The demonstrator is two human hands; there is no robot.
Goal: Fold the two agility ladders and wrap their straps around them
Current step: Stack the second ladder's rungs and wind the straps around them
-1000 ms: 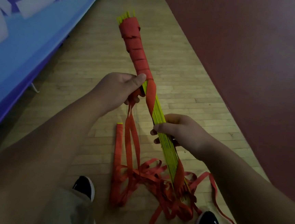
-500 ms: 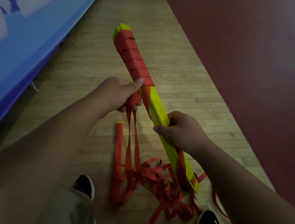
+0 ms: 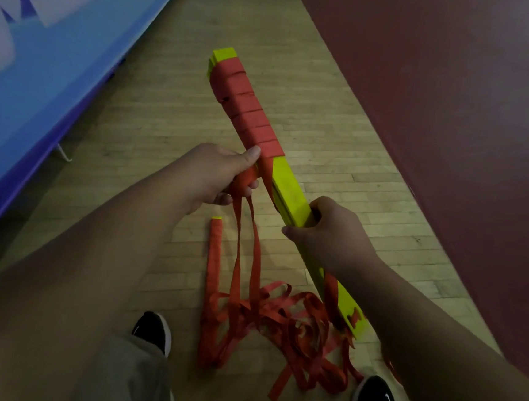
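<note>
Head view: above a pale wooden plank floor (image 3: 174, 119) slants the yellow bundle of folded flat ladder rungs (image 3: 289, 191). Red woven strap (image 3: 248, 112) spirals round its far half and trails to a tangle below its near end. Left of the bundle lies a slim red-wrapped second ladder (image 3: 213, 259). The right hand (image 3: 328, 236) grips the bundle's middle; the left hand (image 3: 214, 173) pinches strap beside the last turn.

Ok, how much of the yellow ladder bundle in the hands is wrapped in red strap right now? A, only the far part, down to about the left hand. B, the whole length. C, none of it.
A: coils of red strap cover the bundle from its far end to the left hand; bare yellow runs from there past the right hand.
</note>
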